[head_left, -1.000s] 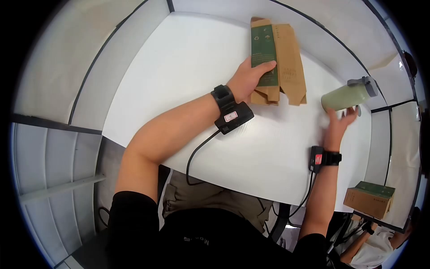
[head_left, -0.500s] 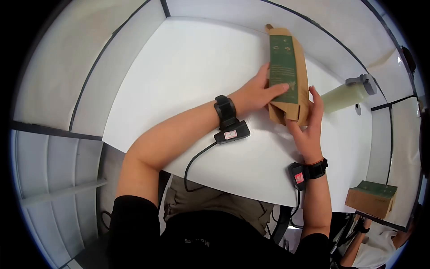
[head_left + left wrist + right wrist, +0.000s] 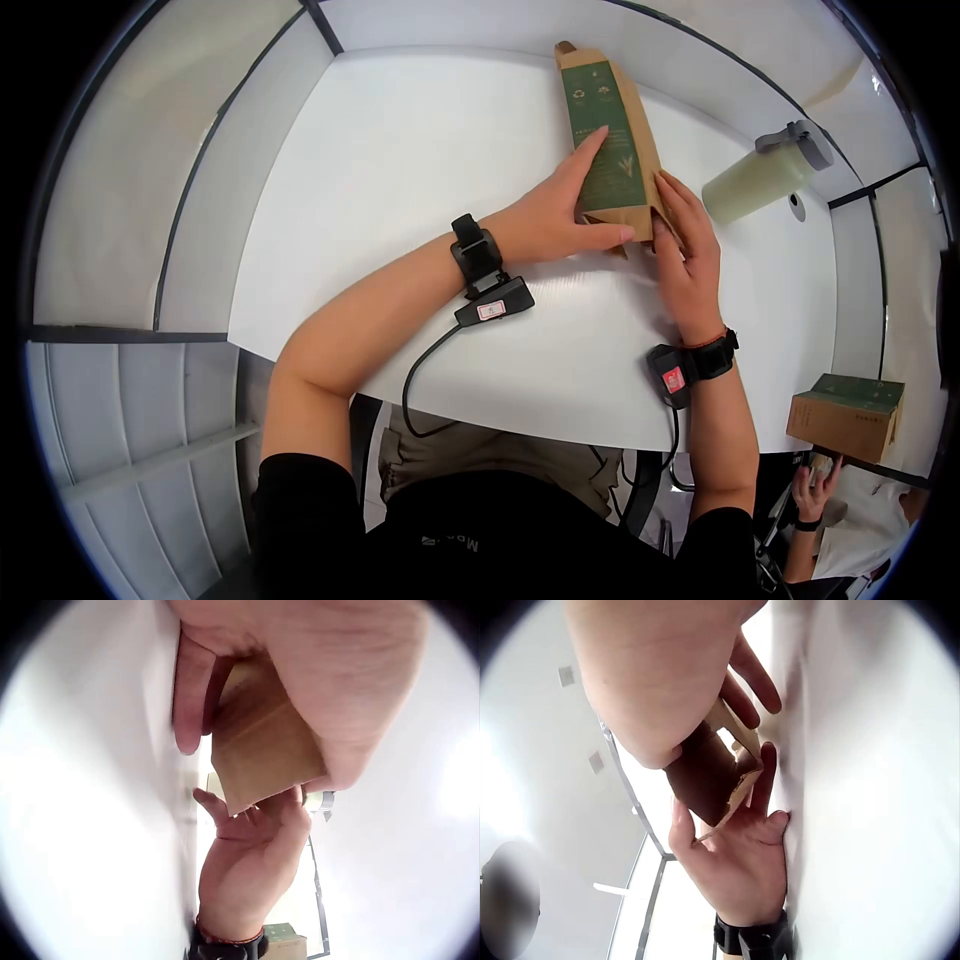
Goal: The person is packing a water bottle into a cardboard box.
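Note:
In the head view, a long kraft cardboard box with a green printed face lies tilted on the white table. My left hand grips it from the left, one digit lying across the green face and another along the near end. My right hand holds the near right corner, its fingers against the brown side. The right wrist view looks into the box's open near end, with light coming through the hollow inside. In the left wrist view, a brown end flap sticks out below my left hand, toward my right hand.
A pale green bottle with a grey lid stands or leans right of the box, near the back wall. Another green and brown box sits beyond the table's right corner. White panels wall the table. Cables hang from both wrist cameras.
The box has gone from flattened to opened into a hollow shape. My right hand has come from beside the bottle to the box's near end. My left hand has shifted its hold.

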`<state>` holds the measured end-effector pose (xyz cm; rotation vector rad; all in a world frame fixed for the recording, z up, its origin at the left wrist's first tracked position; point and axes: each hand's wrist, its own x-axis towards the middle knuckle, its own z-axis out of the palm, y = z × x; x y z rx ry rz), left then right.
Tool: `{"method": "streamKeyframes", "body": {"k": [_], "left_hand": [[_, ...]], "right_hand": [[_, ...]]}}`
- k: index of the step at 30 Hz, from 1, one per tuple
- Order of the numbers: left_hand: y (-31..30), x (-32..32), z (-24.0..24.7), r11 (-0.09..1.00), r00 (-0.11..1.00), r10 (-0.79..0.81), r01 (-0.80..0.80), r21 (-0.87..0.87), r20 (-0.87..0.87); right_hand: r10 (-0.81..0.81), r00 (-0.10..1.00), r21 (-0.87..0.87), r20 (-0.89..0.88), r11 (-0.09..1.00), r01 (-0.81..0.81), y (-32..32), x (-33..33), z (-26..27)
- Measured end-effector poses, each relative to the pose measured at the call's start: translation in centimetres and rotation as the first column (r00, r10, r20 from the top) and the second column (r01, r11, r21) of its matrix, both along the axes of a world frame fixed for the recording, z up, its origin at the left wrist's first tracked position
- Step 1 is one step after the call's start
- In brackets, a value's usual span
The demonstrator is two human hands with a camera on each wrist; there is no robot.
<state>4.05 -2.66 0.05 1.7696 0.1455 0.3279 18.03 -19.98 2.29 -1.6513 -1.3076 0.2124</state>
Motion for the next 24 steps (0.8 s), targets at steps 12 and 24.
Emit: {"method": "streamKeyframes", "body": {"k": [12,24], "left_hand": [[-0.2,-0.3,1.4,0.98,0.995,-0.032,0.011,-0.199,-0.099],[-0.4,-0.6,2.0,0.956,0.994,-0.087,0.066,-0.285,-0.06]], "right_hand": [[0.076,0.994,0.065,-0.078,0.995,-0.071,0.0,-0.5,0.2],[0.035,0.983,0.073,-0.18,0.997,-0.022,-0.1,-0.2,-0.2]]}}
